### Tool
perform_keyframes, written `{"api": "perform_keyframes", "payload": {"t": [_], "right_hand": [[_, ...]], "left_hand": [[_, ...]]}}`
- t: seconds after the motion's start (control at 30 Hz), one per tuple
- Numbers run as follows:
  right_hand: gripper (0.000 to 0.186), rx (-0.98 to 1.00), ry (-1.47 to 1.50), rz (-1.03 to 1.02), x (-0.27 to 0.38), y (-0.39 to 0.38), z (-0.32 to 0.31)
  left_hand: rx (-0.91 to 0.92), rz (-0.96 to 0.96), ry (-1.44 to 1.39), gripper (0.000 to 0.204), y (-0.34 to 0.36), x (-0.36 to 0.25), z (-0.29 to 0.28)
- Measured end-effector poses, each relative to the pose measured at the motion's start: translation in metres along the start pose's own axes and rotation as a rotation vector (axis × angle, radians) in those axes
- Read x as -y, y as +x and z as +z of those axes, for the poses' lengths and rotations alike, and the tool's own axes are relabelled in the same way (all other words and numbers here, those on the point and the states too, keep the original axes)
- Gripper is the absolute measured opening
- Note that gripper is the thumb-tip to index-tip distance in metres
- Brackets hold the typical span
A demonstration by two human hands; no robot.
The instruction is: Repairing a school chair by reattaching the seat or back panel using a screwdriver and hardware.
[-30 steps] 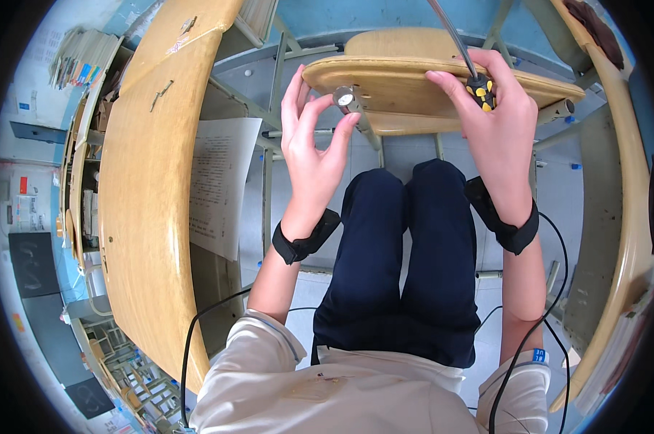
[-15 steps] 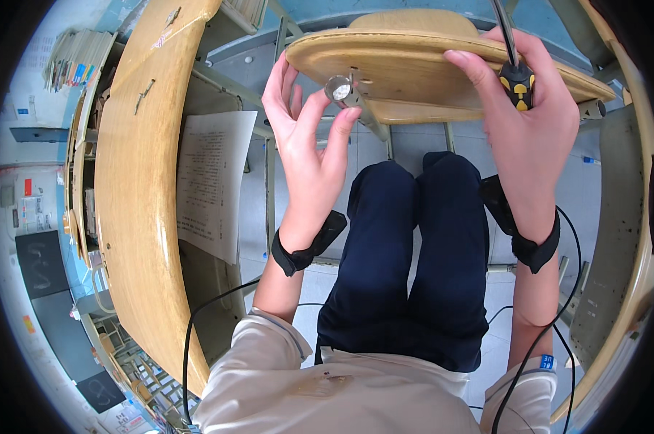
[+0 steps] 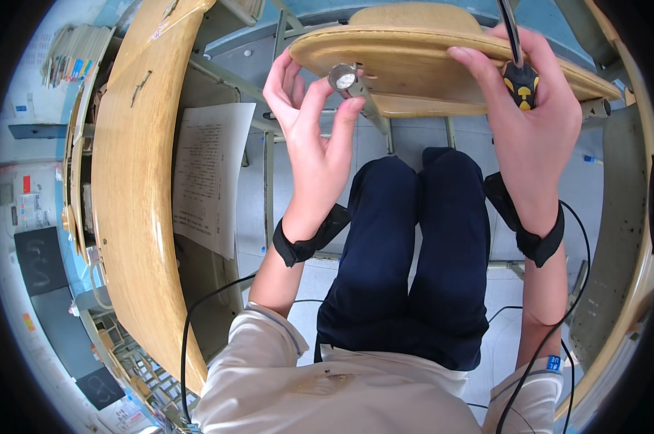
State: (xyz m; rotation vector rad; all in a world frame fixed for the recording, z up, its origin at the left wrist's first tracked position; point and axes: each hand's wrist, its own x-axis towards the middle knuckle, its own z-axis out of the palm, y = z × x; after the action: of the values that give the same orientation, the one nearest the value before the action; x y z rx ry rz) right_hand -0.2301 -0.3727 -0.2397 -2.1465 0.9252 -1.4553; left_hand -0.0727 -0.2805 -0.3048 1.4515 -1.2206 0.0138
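A wooden chair seat (image 3: 413, 61) with a metal tube leg frame is tipped up in front of my knees. At its left end, my left hand (image 3: 314, 148) curls its fingers over the board's edge, with thumb and forefinger around the open end of the metal tube (image 3: 369, 108). Toward the right, my right hand (image 3: 536, 141) grips the board's near edge with its thumb. That same hand also holds a screwdriver (image 3: 520, 87) with a black and yellow handle, its shaft pointing up and away. The fingers beneath and behind the board are partly hidden.
A curved wooden desk (image 3: 135, 195) stands close on my left, with a printed sheet of paper (image 3: 212, 177) hanging by its inner side. Another desk edge (image 3: 641, 239) rises at the right. Black cables (image 3: 189, 340) run from my wrist straps. Stacked books (image 3: 70, 58) lie far left.
Both hands, the chair seat and the screwdriver have shifted very slightly to the right in view. Their grips look the same.
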Motion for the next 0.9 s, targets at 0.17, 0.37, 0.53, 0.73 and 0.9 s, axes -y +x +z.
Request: {"api": "perform_keyframes", "payload": {"t": [0.17, 0.37, 0.53, 0.73, 0.9], "right_hand": [[0.019, -0.044, -0.004, -0.111, -0.004, 0.003, 0.002], [0.018, 0.026, 0.082, 0.089, -0.001, 0.000, 0.002], [0.017, 0.032, 0.064, 0.088, 0.003, 0.001, 0.000], [0.016, 0.011, 0.058, 0.018, -0.007, -0.003, 0.003], [0.014, 0.017, 0.023, -0.034, -0.008, -0.002, 0.000]], "left_hand": [[0.068, 0.016, 0.059, 0.021, 0.004, -0.001, -0.004], [0.034, -0.092, -0.149, 0.020, -0.001, 0.009, -0.001], [0.056, -0.054, -0.175, 0.021, 0.003, 0.015, -0.004], [0.064, -0.056, -0.213, 0.022, 0.004, 0.014, -0.004], [0.079, -0.054, -0.217, 0.023, 0.004, 0.014, -0.005]]}}
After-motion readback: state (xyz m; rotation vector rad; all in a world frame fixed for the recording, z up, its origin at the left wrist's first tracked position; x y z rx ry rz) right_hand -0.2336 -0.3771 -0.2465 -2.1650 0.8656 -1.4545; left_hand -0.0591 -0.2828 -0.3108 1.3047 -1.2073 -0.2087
